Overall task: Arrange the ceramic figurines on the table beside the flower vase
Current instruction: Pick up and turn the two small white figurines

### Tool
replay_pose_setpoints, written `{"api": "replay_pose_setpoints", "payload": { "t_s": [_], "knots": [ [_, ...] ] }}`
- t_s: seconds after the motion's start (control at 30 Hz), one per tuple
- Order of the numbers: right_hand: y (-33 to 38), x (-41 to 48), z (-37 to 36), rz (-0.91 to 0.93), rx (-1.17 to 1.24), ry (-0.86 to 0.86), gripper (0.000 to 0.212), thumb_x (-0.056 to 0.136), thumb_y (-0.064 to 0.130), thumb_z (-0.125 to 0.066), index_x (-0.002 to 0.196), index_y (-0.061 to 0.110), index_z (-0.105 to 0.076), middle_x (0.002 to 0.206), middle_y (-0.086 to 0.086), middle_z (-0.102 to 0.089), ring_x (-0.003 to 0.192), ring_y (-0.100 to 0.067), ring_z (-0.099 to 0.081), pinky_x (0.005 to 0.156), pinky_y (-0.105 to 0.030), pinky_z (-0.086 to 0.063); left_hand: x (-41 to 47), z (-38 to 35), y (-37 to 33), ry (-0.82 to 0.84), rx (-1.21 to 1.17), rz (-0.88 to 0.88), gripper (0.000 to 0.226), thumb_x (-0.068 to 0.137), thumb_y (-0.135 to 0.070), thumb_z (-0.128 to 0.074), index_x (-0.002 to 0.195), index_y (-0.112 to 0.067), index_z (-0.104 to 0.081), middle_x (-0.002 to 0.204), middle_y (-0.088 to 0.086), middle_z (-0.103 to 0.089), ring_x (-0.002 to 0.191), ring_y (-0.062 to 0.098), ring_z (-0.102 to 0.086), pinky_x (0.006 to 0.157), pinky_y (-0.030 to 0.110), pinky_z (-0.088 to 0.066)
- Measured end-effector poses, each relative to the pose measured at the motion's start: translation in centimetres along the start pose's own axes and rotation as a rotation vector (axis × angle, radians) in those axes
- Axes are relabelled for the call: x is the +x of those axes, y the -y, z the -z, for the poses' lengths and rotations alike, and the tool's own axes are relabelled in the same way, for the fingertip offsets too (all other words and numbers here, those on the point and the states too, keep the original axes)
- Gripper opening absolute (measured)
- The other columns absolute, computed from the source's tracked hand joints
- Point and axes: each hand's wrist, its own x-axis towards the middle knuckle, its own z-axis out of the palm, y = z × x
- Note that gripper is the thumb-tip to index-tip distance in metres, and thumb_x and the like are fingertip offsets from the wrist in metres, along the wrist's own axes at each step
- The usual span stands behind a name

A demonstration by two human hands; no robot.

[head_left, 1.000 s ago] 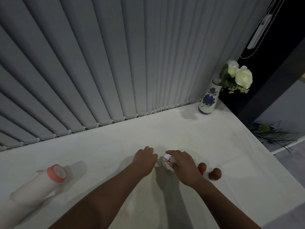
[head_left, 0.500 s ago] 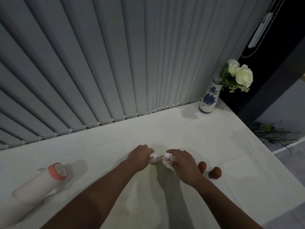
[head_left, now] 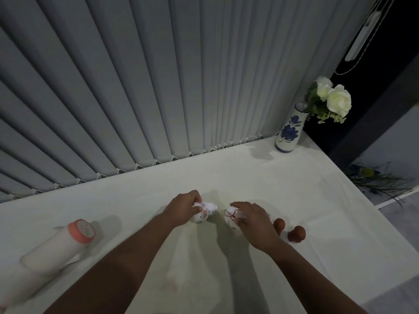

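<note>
Two small white ceramic figurines with red marks sit mid-table. My left hand [head_left: 184,207] grips the left figurine [head_left: 205,213] from its left side. My right hand [head_left: 254,219] is closed over the right figurine [head_left: 231,217], which shows a red bow. Two brown figurines stand to the right: one [head_left: 279,224] partly behind my right hand, the other [head_left: 297,233] apart from it. The white flower vase [head_left: 289,132] with blue flowers painted on it holds white roses at the table's far right corner.
A white bottle with an orange cap [head_left: 54,252] lies at the left on the white table [head_left: 249,177]. Grey vertical blinds [head_left: 158,87] run along the far edge. The table's right edge drops to a floor with greenery [head_left: 381,180].
My left hand has pulled the left figurine leftward, away from the right one, so a gap shows between them. My right hand has stayed on its figurine.
</note>
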Motion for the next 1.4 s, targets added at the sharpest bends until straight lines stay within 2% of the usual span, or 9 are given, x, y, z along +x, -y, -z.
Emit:
{"api": "replay_pose_setpoints", "payload": {
  "t_s": [0.13, 0.43, 0.57, 0.67, 0.83, 1.07, 1.2, 1.3, 1.4],
  "knots": [
    [0.0, 0.0, -0.1, 0.01, -0.002, -0.012, 0.038, 0.084, 0.009, -0.061, 0.121, 0.019, -0.058, 0.121, 0.002, -0.065, 0.106, -0.02, -0.057, 0.1, -0.033, -0.036, 0.2, 0.7, 0.6, 0.106, 0.015, 0.035, 0.04, 0.087, -0.022, -0.062, 0.124, -0.021, -0.049, 0.113, 0.008, -0.064, 0.091, 0.021, -0.055, 0.078, 0.027, -0.04],
    [0.0, -0.1, 0.0, 0.017, 0.01, -0.037, 0.037, 0.083, 0.009, -0.064, 0.119, 0.019, -0.059, 0.117, 0.001, -0.067, 0.104, -0.022, -0.059, 0.098, -0.039, -0.042, -0.4, 1.0, 1.0, 0.241, 0.142, 0.026, 0.062, 0.091, -0.015, -0.05, 0.145, -0.032, -0.024, 0.14, 0.009, -0.05, 0.122, 0.026, -0.05, 0.097, 0.032, -0.04],
    [0.0, -0.1, -0.1, 0.021, 0.01, -0.045, 0.037, 0.083, 0.01, -0.064, 0.118, 0.019, -0.059, 0.116, 0.001, -0.068, 0.102, -0.021, -0.06, 0.097, -0.039, -0.043, -0.6, 1.2, 1.1, 0.215, 0.12, 0.027, 0.055, 0.087, -0.014, -0.049, 0.137, -0.031, -0.035, 0.12, 0.012, -0.062, 0.097, 0.028, -0.059, 0.077, 0.031, -0.043],
    [0.0, -0.2, -0.1, 0.034, 0.012, -0.061, 0.035, 0.083, 0.01, -0.064, 0.117, 0.018, -0.06, 0.114, 0.0, -0.068, 0.1, -0.022, -0.06, 0.095, -0.037, -0.042, -0.8, 1.2, 1.4, 0.211, 0.077, 0.027, 0.052, 0.086, -0.017, -0.052, 0.133, -0.031, -0.039, 0.116, 0.007, -0.064, 0.092, 0.025, -0.062, 0.068, 0.026, -0.045],
    [0.1, -0.2, -0.2, 0.029, 0.013, -0.069, 0.035, 0.084, 0.011, -0.064, 0.118, 0.018, -0.06, 0.113, 0.0, -0.068, 0.1, -0.022, -0.06, 0.095, -0.037, -0.041, -1.0, 1.3, 1.6, 0.193, -0.063, 0.05, 0.051, 0.089, -0.017, -0.058, 0.137, -0.024, -0.043, 0.113, -0.002, -0.062, 0.101, 0.012, -0.055, 0.078, 0.021, -0.04],
    [-0.2, -0.2, -0.3, 0.031, 0.004, -0.059, 0.037, 0.083, 0.01, -0.063, 0.118, 0.02, -0.059, 0.114, 0.002, -0.067, 0.101, -0.021, -0.06, 0.095, -0.039, -0.044, -0.7, 1.1, 2.1, 0.262, -0.04, 0.1, 0.055, 0.091, -0.023, -0.056, 0.142, -0.028, -0.036, 0.127, 0.005, -0.059, 0.116, 0.02, -0.054, 0.085, 0.023, -0.038],
    [0.0, -0.2, -0.2, 0.01, 0.008, -0.055, 0.037, 0.083, 0.011, -0.062, 0.119, 0.021, -0.059, 0.114, 0.002, -0.067, 0.102, -0.021, -0.059, 0.096, -0.038, -0.042, -0.4, 0.9, 2.4, 0.247, -0.118, 0.126, 0.051, 0.086, -0.026, -0.063, 0.135, -0.029, -0.047, 0.11, 0.002, -0.064, 0.096, 0.015, -0.058, 0.074, 0.023, -0.044],
    [-0.1, -0.2, -0.2, 0.004, 0.005, -0.044, 0.037, 0.084, 0.013, -0.062, 0.119, 0.022, -0.058, 0.115, 0.002, -0.067, 0.104, -0.02, -0.058, 0.097, -0.038, -0.042, -0.1, 0.8, 2.2, 0.198, -0.158, 0.135, 0.039, 0.079, -0.026, -0.071, 0.115, -0.029, -0.057, 0.09, 0.0, -0.065, 0.083, 0.017, -0.059, 0.069, 0.026, -0.046],
    [-0.1, -0.2, -0.2, 0.014, 0.004, -0.046, 0.036, 0.084, 0.013, -0.062, 0.119, 0.021, -0.058, 0.116, 0.001, -0.067, 0.104, -0.021, -0.059, 0.097, -0.039, -0.042, 0.1, 0.7, 1.5, 0.137, -0.124, 0.089, 0.031, 0.074, -0.023, -0.073, 0.102, -0.024, -0.06, 0.089, 0.0, -0.067, 0.081, 0.018, -0.061, 0.065, 0.025, -0.045]
  ]
}}
